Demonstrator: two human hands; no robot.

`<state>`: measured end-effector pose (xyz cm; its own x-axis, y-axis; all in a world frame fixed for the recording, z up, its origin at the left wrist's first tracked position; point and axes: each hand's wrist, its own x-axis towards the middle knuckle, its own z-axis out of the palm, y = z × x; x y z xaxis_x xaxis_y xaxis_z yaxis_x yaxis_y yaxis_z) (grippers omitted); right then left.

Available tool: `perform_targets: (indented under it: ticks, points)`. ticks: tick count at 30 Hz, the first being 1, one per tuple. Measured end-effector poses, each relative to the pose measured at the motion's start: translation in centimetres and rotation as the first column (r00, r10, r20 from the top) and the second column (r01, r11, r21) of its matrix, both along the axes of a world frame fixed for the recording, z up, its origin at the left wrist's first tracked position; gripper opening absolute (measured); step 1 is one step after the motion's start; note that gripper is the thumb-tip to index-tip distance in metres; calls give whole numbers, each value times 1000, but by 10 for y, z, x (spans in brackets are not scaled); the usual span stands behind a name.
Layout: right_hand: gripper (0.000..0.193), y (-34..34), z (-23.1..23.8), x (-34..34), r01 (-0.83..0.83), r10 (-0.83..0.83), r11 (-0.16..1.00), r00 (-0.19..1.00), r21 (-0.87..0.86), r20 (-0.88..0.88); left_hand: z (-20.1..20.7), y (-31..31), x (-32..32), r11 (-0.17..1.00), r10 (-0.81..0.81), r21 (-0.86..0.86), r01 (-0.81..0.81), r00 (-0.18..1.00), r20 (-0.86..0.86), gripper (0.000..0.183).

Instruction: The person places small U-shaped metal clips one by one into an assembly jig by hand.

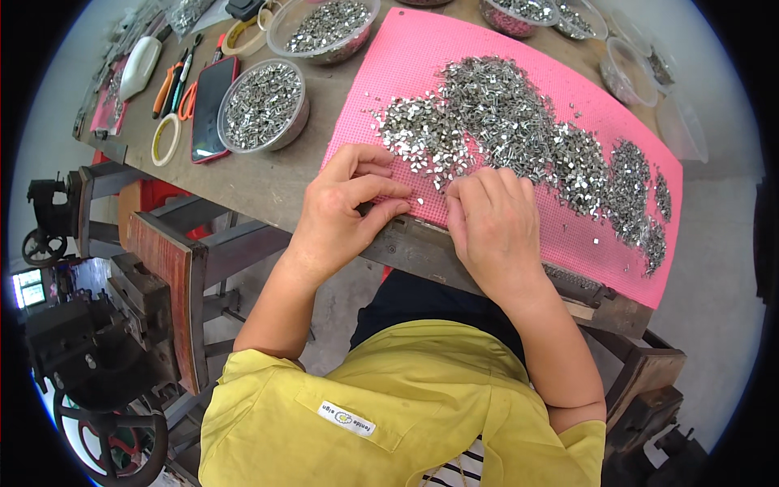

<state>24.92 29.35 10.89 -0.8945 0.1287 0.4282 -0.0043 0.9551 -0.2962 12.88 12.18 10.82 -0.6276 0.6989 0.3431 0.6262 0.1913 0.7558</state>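
A pink textured mat (560, 235) lies on the workbench in front of me, with piles of small silvery metal pieces (495, 105) spread over it. At the mat's near edge my left hand (337, 211) is curled, thumb and index fingertip close together in a pinch. Whatever it may hold is too small to make out. To its right, my right hand (495, 223) rests bent over the mat, fingers pressed together beside the nearest pieces. Its fingertips are partly hidden, so their contents cannot be told. Flat shiny squarish bits (430, 142) lie just beyond both hands.
A clear tub of metal pieces (264, 109) stands left of the mat, near a phone (215, 109), a tape roll (166, 140) and pliers (169, 88). More filled tubs (324, 28) line the back. Machines with handwheels (109, 430) stand lower left.
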Motion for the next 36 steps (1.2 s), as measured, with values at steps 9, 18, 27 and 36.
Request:
perform_targets:
  ticks: [9,18,27,36]
  points:
    - [9,-4,15,-1,-10,0,992,997,129,82,5,1,3,998,2,-67,-10,993,-114,21]
    - [7,-8,7,-7,24,-37,984,997,175,73,18,-43,7,982,47,-187,-40,998,32,17]
    - [10,6,23,25,60,-61,998,997,-21,-49,-10,-29,37,972,136,-161,-169,971,-195,15]
    - [9,58,33,119,241,-248,942,969,-232,1,6,-25,31,943,134,-285,-172,980,-148,10]
